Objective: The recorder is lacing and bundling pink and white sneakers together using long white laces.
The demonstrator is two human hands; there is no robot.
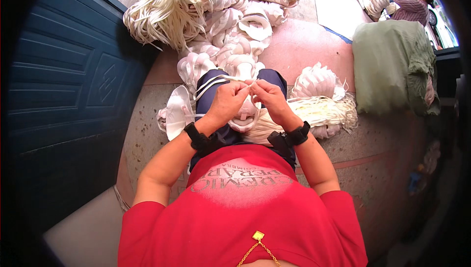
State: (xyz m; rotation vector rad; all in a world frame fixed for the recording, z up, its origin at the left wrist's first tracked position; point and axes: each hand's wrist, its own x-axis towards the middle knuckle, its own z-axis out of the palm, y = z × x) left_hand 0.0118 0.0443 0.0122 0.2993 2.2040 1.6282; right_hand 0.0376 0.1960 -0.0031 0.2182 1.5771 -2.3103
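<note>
Over my lap, my left hand [229,101] and my right hand [271,99] meet with fingertips pinched together. Between them runs a thin white cord [212,86], whose loose lengths loop out to the left over my knee. Directly below the fingers, a white and pale pink fabric piece [242,122] lies between my thighs, partly covered by the hands. A bundle of long cream cords [321,111] spreads out to the right of my legs. To the left, a white cup-shaped fabric piece [178,112] rests against my leg, with a strap reaching toward my wrist.
Ahead of my knees lies a large heap of stacked white fabric pieces [240,41], topped by a tangle of cream cords [169,14]. Another stack [318,82] sits at right. A blue panelled door [73,71] stands left, a green-covered bundle [390,66] right. Another person [412,6] is far right.
</note>
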